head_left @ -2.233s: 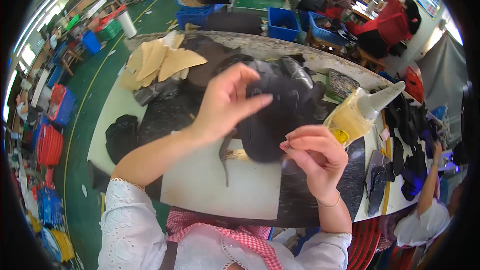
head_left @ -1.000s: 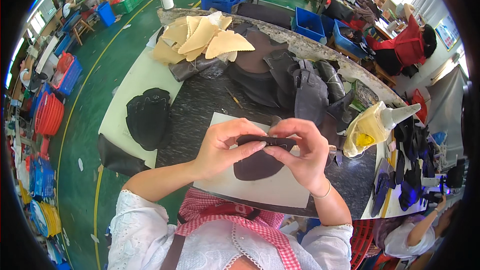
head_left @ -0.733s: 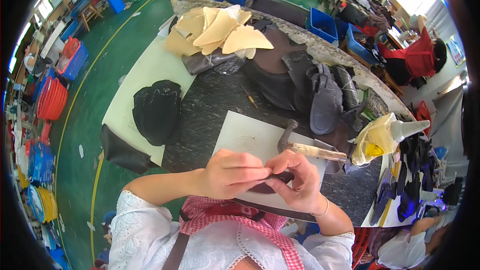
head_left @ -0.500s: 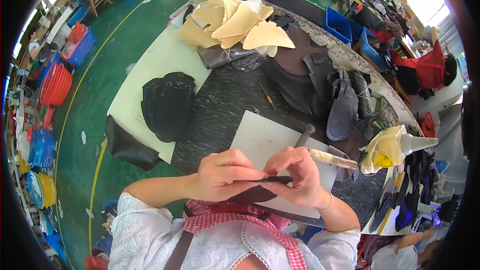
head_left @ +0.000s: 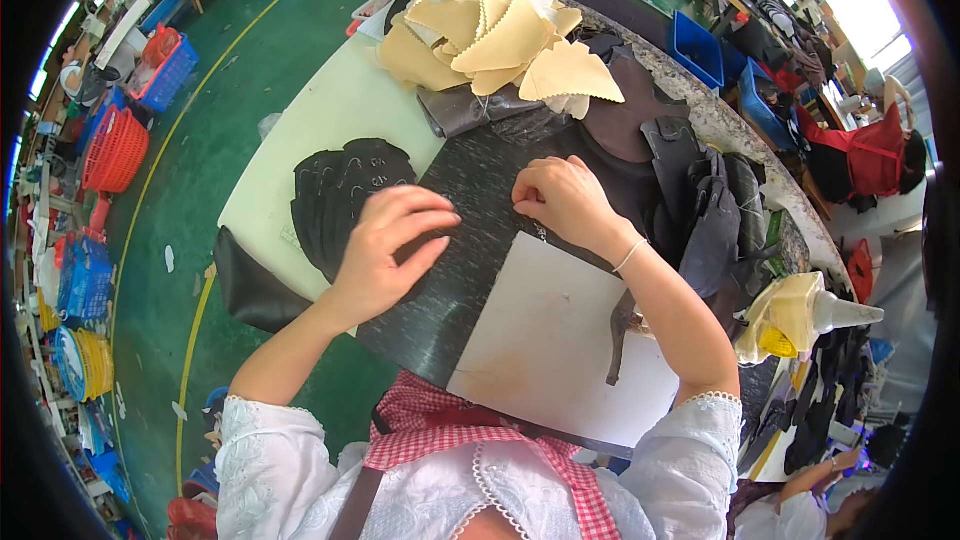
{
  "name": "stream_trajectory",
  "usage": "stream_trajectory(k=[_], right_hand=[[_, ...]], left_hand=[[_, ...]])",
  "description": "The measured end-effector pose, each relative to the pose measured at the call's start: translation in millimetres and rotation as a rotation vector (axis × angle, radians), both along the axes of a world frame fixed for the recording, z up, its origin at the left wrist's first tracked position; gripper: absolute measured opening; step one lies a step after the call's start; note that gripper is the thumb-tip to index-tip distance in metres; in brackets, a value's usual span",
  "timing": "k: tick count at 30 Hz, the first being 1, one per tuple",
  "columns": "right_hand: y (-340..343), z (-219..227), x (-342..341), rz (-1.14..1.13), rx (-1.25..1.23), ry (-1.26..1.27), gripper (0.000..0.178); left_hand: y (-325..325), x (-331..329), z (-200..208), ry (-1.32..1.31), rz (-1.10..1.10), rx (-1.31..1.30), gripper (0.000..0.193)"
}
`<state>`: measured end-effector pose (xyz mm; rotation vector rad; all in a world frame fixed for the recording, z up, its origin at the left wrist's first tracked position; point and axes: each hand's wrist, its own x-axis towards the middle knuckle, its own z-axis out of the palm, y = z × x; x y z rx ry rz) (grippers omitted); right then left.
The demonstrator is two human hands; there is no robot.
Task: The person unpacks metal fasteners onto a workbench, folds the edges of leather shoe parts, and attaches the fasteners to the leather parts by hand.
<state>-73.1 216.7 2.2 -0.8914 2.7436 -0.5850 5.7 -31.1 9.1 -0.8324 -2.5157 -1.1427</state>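
My left hand is open over the dark board, fingers spread, with nothing visible in it. Just beside it, a stack of black cut pieces lies fanned out on the pale green sheet. My right hand is over the far part of the dark board, its fingers curled into a pinch; whatever is between the fingertips is hidden. Under my right forearm lies a hammer, its head on the white board and its handle mostly covered.
Cream zigzag-edged pieces are heaped at the far side. Dark shoe-shaped parts pile up at the right, with a yellowish glue bottle nearer. A black folded sheet lies at the left edge. Another person in red is at the far right.
The dark piece both hands held near my body is out of them. My left hand has moved forward to the black stack, which now looks fanned; my right hand has reached forward over the board.
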Motion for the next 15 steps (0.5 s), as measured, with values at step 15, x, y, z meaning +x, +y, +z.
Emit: stream_trajectory(k=[15], right_hand=[[62,42,128,-0.285,-1.053,0.067,0.019]], left_hand=[[128,29,16,-0.901,-0.515,0.914,0.023]])
